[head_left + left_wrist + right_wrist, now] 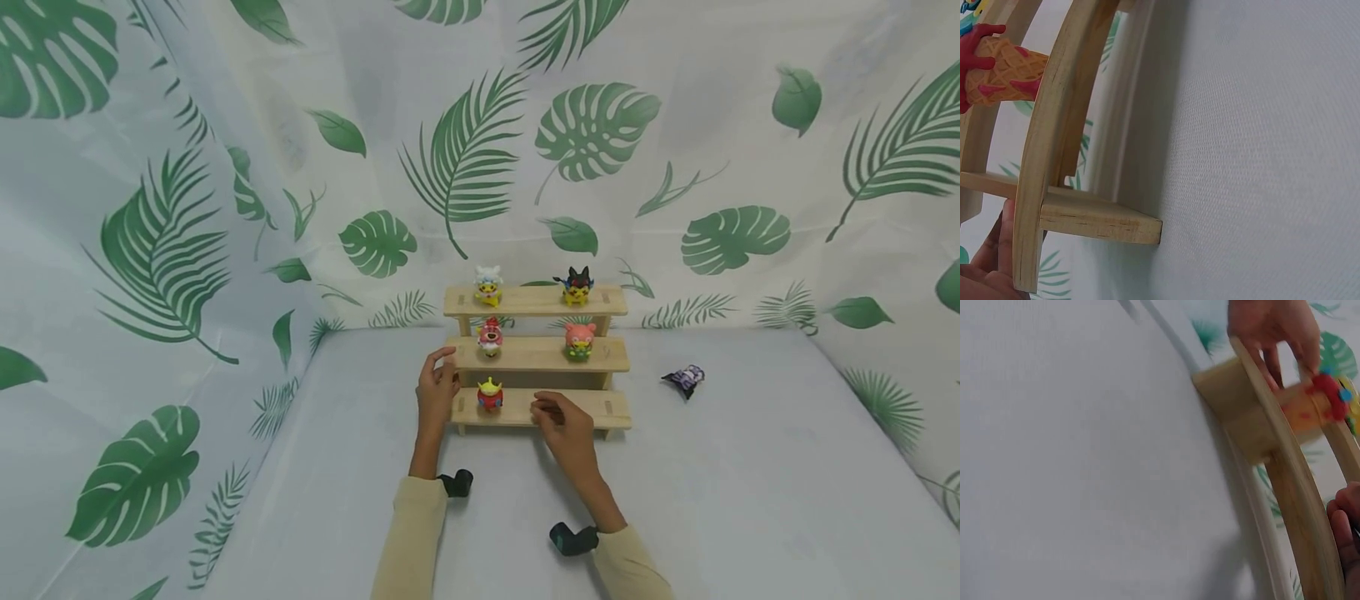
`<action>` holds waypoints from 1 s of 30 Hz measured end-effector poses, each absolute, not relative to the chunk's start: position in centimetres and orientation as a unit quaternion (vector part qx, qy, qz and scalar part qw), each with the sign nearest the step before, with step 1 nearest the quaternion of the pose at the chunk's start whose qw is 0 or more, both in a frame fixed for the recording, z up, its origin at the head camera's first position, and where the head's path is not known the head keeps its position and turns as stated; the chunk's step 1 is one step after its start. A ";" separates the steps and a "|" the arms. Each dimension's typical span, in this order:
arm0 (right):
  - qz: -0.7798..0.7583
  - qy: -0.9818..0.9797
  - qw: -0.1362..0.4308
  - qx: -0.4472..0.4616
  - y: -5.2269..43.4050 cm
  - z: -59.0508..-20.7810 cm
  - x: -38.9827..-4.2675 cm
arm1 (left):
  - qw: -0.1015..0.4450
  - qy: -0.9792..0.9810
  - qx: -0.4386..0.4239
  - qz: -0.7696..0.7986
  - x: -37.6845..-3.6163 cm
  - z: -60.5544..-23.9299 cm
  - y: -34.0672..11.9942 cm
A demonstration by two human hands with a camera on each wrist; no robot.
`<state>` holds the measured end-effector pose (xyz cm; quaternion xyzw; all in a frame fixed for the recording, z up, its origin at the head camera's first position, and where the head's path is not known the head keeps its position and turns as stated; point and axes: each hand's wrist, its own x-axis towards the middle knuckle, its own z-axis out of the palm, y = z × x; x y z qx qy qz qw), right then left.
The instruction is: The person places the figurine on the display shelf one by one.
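1. Grey cloth is covering the surface [750, 483] I am working at, and a white backdrop [150, 208] printed with green leaves is hanging behind and to both sides of it.
2. A pale wooden stepped shelf [537, 357] with three tiers is standing on the surface near the backdrop, and both my hands are at it.
3. My left hand [437, 392] is resting against the left end of the shelf, between the middle and the bottom tier; its fingers [444, 357] are curling loosely around the edge of the wood, thumb side showing in the left wrist view.
4. My right hand [564, 423] is lying at the front edge of the bottom tier, right of centre; its fingers [547, 408] are curled toward the board, but I cannot tell whether they are pinching anything.
5. Five small figures are standing on the shelf: a white-capped one [487, 286] and a black-eared one [577, 286] on top, a red one [490, 334] and a pink one [580, 340] on the middle tier, and a red-and-green one [490, 394] on the bottom tier, between my two hands.
6. A small purple figure [685, 380] is lying on the surface, well apart to the right of the shelf.
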<state>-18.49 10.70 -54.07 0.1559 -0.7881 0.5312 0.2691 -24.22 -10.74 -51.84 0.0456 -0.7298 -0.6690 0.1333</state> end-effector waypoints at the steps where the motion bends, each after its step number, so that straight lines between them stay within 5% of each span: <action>1: 0.528 -0.785 0.289 0.145 11.3 -54.1 -18.4 | 0.133 -0.729 0.046 -0.670 -24.2 -51.9 -10.7; 6: 0.526 -0.772 0.355 0.046 15.1 -54.3 -18.0 | 0.131 -0.727 0.053 -0.672 -24.3 -51.7 -10.7; 13: 0.513 -0.761 0.368 -0.146 22.0 -54.5 -17.6 | 0.132 -0.729 0.056 -0.670 -24.3 -51.7 -10.7; 20: 0.473 -0.809 0.251 -0.242 28.3 -54.9 -18.5 | 0.135 -0.735 0.053 -0.663 -24.1 -51.9 -10.8; 30: 0.402 -0.910 0.081 -0.067 33.5 -54.7 -21.6 | 0.130 -0.728 0.055 -0.671 -23.7 -51.5 -10.4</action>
